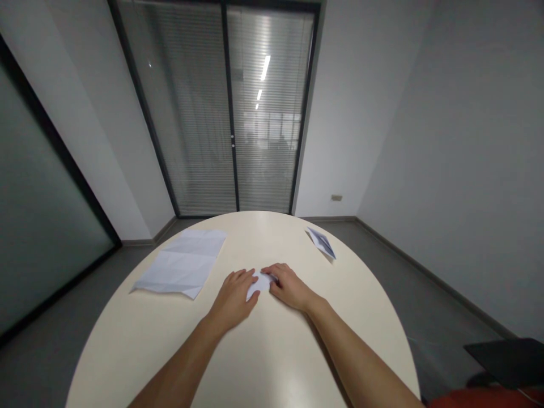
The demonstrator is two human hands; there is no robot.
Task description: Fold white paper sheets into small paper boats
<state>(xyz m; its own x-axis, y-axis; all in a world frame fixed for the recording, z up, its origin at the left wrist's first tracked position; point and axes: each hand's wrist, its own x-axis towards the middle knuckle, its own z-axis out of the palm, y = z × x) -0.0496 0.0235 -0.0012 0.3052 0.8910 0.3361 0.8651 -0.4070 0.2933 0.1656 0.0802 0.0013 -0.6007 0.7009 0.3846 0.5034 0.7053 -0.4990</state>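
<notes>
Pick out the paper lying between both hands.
It's the small white piece at the table's middle; the creased sheet lies left, the folded piece right, both untouched.

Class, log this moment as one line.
left hand: on small paper | right hand: at its right edge | creased sheet: table's left | folded paper: table's far right

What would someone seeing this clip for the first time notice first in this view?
Probably the left hand and right hand, meeting over a small white paper near the middle of the round table. Next, the large creased sheet lying flat to their left, and the folded piece toward the far right edge. Behind the table, the tall dark-framed glass panels with blinds stand out against pale walls.
</notes>
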